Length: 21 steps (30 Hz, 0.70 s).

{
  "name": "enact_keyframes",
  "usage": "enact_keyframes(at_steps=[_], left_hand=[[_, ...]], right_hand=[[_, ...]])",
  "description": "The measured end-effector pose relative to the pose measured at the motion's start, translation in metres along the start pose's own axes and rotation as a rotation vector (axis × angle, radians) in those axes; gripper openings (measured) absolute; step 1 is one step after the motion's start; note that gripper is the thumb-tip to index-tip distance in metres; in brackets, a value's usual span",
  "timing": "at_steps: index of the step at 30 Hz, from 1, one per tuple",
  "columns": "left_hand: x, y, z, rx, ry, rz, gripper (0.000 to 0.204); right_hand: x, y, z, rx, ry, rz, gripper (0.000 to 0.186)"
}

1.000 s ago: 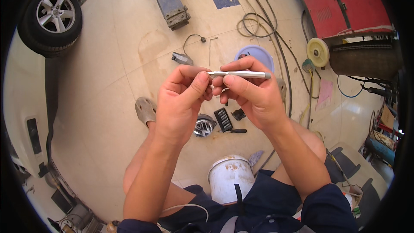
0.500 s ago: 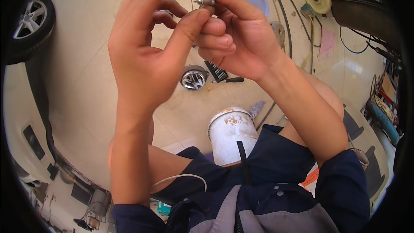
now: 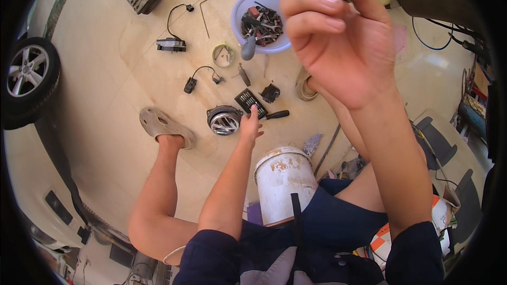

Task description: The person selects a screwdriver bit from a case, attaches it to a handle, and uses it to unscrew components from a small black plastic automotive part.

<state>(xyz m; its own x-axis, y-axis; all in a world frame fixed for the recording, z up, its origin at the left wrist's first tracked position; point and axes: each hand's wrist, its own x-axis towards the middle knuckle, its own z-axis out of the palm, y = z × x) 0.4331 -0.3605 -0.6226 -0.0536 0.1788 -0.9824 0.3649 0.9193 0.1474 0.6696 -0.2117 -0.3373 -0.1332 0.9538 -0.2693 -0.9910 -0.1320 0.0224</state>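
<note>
My left hand point(image 3: 250, 127) is down at the floor, its extended fingertip at a black case of small screwdriver bits point(image 3: 246, 96). Nothing shows in its grasp. Beside the case lie a round black unit with a chrome car emblem point(image 3: 225, 123) and a black-handled screwdriver point(image 3: 277, 114). High at the upper right, my right hand point(image 3: 338, 37) has its fingers curled and pinched at the picture's top edge. Only a bit of the small metal-tipped tool it holds shows there; the rest is cut off or behind the fingers.
A blue basin point(image 3: 236, 18) of loose tools stands beyond the case. Cabled connectors point(image 3: 190, 85), a round tin point(image 3: 223, 55), a black plastic part point(image 3: 270, 93) and a hex key point(image 3: 204, 18) lie around. Between my legs stands a white bucket point(image 3: 285, 184). A car wheel point(image 3: 31, 68) is at left.
My left hand has left the small metal-tipped tool and dropped to the bit case. My right hand has moved up and right with the tool. The basin and floor parts have come into view.
</note>
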Motion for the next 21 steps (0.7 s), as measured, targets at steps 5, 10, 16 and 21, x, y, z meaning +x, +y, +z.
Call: enact_keyframes(at_steps=[5,10,16,21], left_hand=[[0.063,0.014,-0.009,-0.266,0.381,0.233,0.036],[0.123,0.038,-0.135,0.048,0.858,0.351,0.045],[0.105,0.086,-0.162,0.655,0.780,0.567,0.067],[0.125,0.095,-0.180,0.783,0.695,0.679,0.053]], right_hand=[[-0.015,-0.042,-0.010,-0.109,-0.002,-0.086,0.028],[-0.018,-0.049,0.000,-0.145,0.028,-0.105,0.025],[-0.004,-0.033,-0.013,-0.184,-0.044,-0.126,0.025],[0.004,-0.042,0.001,-0.271,0.172,-0.091,0.025]])
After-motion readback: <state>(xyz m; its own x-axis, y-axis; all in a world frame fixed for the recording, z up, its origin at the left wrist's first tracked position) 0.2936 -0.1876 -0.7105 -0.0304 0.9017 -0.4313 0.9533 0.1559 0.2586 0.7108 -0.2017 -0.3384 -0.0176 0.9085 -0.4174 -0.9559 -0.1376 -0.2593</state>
